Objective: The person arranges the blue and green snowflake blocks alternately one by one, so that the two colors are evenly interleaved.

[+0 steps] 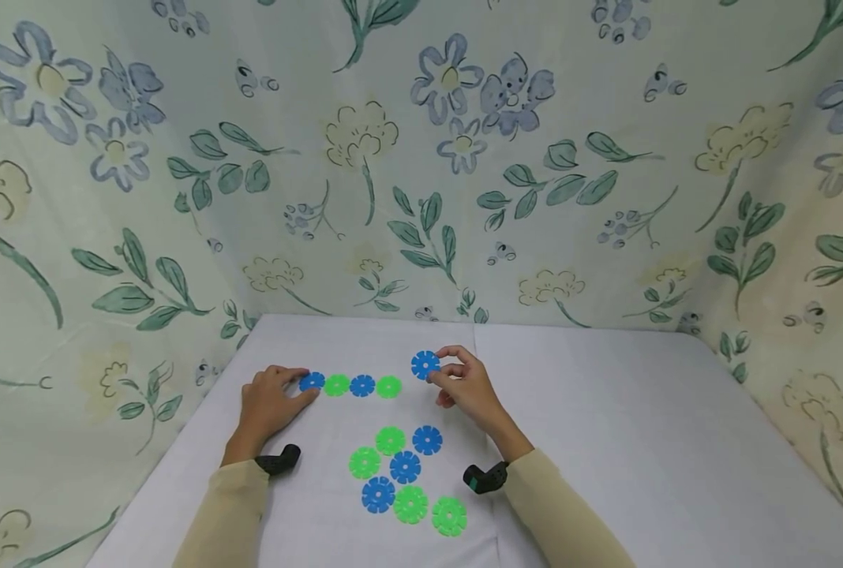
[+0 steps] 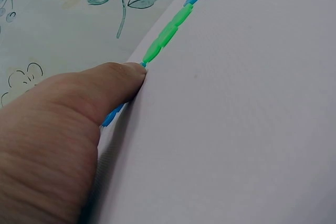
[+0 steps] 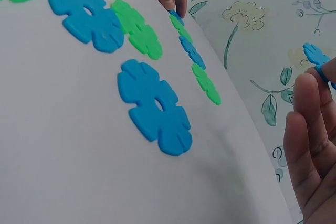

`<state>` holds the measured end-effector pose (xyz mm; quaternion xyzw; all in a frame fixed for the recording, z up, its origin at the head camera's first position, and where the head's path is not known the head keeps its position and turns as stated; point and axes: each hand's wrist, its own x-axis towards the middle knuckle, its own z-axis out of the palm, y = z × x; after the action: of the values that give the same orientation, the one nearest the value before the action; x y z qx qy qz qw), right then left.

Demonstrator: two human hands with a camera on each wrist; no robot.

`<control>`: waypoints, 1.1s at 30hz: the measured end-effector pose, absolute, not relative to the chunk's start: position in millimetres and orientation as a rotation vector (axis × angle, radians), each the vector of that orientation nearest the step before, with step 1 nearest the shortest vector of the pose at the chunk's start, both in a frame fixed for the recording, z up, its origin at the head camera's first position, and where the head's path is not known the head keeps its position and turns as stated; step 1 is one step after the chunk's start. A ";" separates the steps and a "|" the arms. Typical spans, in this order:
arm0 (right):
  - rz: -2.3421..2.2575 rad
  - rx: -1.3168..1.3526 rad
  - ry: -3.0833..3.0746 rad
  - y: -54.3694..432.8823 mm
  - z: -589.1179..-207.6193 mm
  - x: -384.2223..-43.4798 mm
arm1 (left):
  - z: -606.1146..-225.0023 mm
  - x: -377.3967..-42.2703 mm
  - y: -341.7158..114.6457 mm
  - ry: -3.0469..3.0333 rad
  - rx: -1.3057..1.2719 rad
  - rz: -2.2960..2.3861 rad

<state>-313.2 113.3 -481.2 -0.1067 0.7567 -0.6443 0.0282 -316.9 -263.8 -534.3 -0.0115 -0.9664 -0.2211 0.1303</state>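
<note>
Four notched, flower-shaped plastic discs form a row on the white table, alternating blue and green. My left hand [image 1: 268, 402] has its thumb and index finger at opposite edges of the blue disc [image 1: 312, 381] at the row's left end, pinching it. Beside that disc come a green disc [image 1: 336, 385], another blue disc [image 1: 361, 385] and a green disc [image 1: 389, 386] at the right end. My right hand [image 1: 467, 385] pinches a separate blue disc [image 1: 425, 364] by its right edge, raised above the table in the right wrist view, up and right of the row.
Nearer on the white tablecloth [image 1: 606, 442] lies a loose group of several discs, among them a blue disc [image 1: 427, 439] and a green disc [image 1: 449, 516]. A floral curtain [image 1: 421, 158] surrounds the table's back and sides.
</note>
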 end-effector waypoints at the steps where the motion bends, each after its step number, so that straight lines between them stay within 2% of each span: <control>1: -1.979 -0.314 2.345 111.8 -482.8 -314.7 | -534.4 -317.0 -263.4 -2.807 -0.033 -0.644; 18: -1.829 -0.173 2.447 98.2 -512.9 -332.4 | -535.6 -318.3 -262.9 -2.796 -0.038 -0.628; 33: -1.479 -0.243 2.756 89.0 -519.2 -328.6 | -534.5 -318.2 -261.8 -2.795 -0.048 -0.640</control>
<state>-328.6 89.0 -519.2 -0.0774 0.8785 -0.4714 0.0024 -318.2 -261.8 -534.5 -0.0166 -0.9655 -0.2211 0.1366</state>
